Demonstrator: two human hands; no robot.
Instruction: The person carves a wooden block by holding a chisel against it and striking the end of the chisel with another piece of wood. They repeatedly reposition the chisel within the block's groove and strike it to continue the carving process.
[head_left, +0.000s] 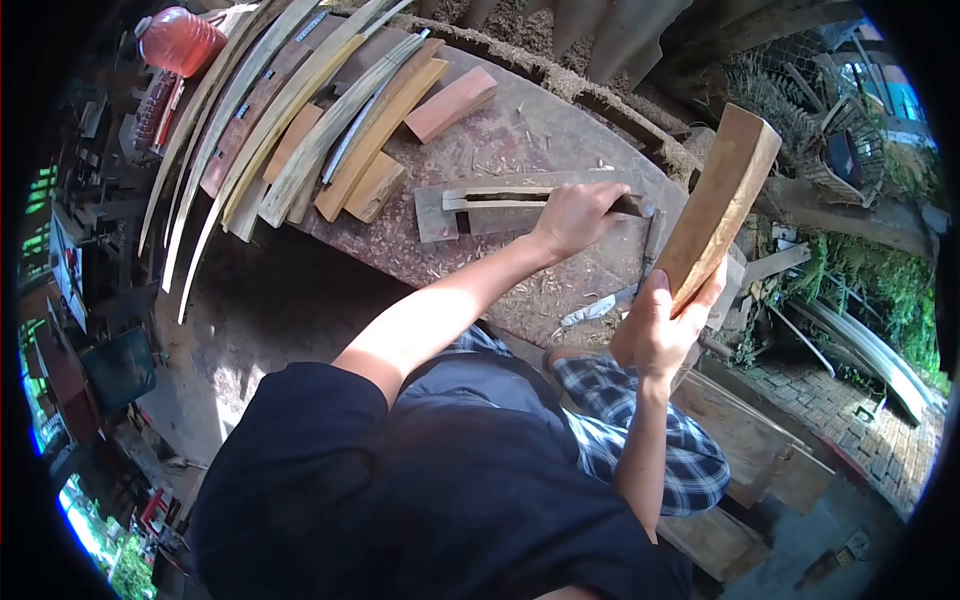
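Note:
My left hand is closed at the right end of a slotted light wooden piece on the bench. A dark object sticks out beyond its fingers, and its grip is partly hidden. My right hand holds a thick wooden block by its lower end, raised and tilted over the bench's right edge. Beneath the slotted piece lies a flat board. A knife-like tool with a pale handle lies between my hands, nearer the front edge.
Long curved wooden strips lie across the left of the bench, among short wood blocks. Wood shavings are scattered about. A red-tinted plastic bottle is at the upper left. Boards lie below on the right.

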